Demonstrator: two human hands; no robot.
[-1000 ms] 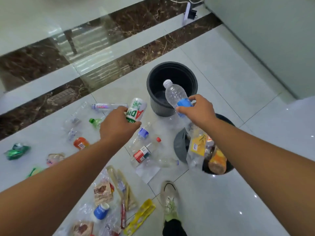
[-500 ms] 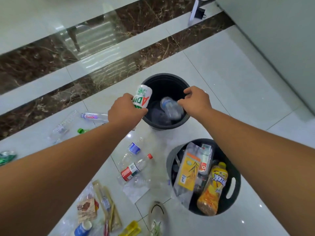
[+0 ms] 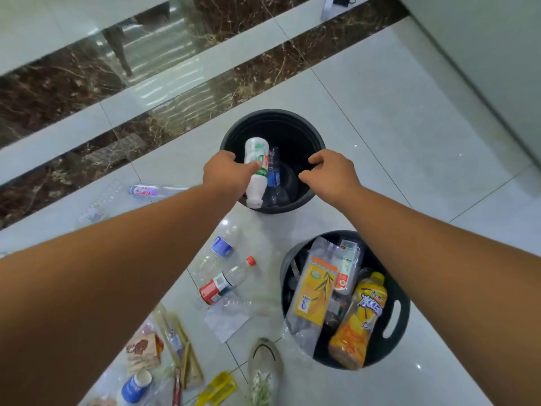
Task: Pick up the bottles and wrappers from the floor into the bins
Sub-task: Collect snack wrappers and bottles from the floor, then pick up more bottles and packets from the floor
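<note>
Left hand (image 3: 225, 171): gripping the white bottle (image 3: 256, 171) round its green label, fingers wrapped over it.
White bottle: tilted, neck end pointing down and back toward the person, held over the mouth of the far bin (image 3: 272, 115); its lower part is already below the rim line.
Right hand (image 3: 330, 174): empty, fingers loosely curled, hovering over the right side of the far bin's rim.
Far bin: round, black, on the floor (image 3: 380, 112). Binned clear bottle (image 3: 275, 183) with a blue label lies inside, just beside the white bottle.
Near bin (image 3: 401, 312): dark, slot handle on the right wall, closer to the person and apart from the far bin. Holds an orange drink bottle (image 3: 357, 323), a yellow pack (image 3: 314, 291) and a clear pack with a red-and-green label (image 3: 347, 268), all sticking up past the rim.
Floor, between the arms: red-cap bottle (image 3: 225, 281) with a red label, lying down; blue-label bottle (image 3: 221, 247) just beyond it; a crumpled clear wrapper (image 3: 227, 317) near both.
Floor, left: pink-label bottle (image 3: 152, 189) lying by the left forearm.
Floor, near edge: brown snack wrappers (image 3: 143, 351), a blue paper cup (image 3: 134, 388), a yellow wrapper (image 3: 218, 388).
Shoe (image 3: 265, 367): pale, just left of the near bin.
</note>
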